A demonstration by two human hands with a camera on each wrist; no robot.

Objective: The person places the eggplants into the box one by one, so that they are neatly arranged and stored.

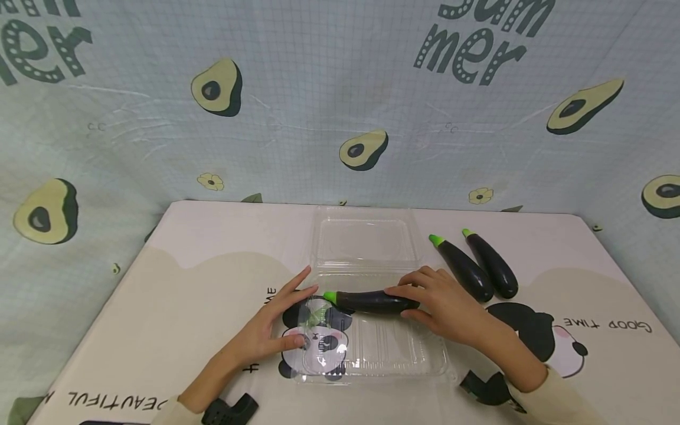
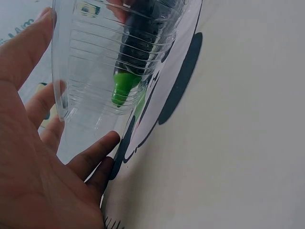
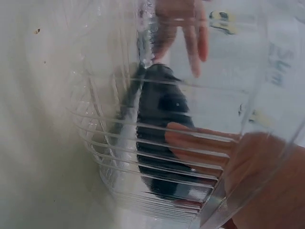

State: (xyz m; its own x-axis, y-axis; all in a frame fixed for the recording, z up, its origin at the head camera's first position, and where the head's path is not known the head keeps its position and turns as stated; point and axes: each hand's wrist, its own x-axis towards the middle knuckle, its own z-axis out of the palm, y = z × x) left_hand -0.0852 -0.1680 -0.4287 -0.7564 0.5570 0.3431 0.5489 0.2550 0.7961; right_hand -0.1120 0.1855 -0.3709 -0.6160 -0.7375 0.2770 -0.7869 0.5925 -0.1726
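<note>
A clear plastic clamshell box (image 1: 393, 354) lies with its lid (image 1: 366, 236) folded back, away from me. Inside its base a dark eggplant (image 1: 366, 301) with a green stem end lies crosswise, stem toward the left. My right hand (image 1: 438, 304) holds the eggplant's thick end, fingers on the far side and thumb on the near side; the right wrist view shows these fingers (image 3: 195, 145) through the ribbed wall. At the box's left wall is my left hand (image 1: 268, 327), its fingers spread and fairly straight, with the thumb (image 2: 28, 47) right at the rim in the left wrist view.
Two more eggplants, a nearer one (image 1: 464, 270) and a farther one (image 1: 492, 264), lie side by side right of the box. The pale tabletop (image 1: 212, 319) carries printed pandas and words. Behind it hangs an avocado-print cloth (image 1: 297, 106).
</note>
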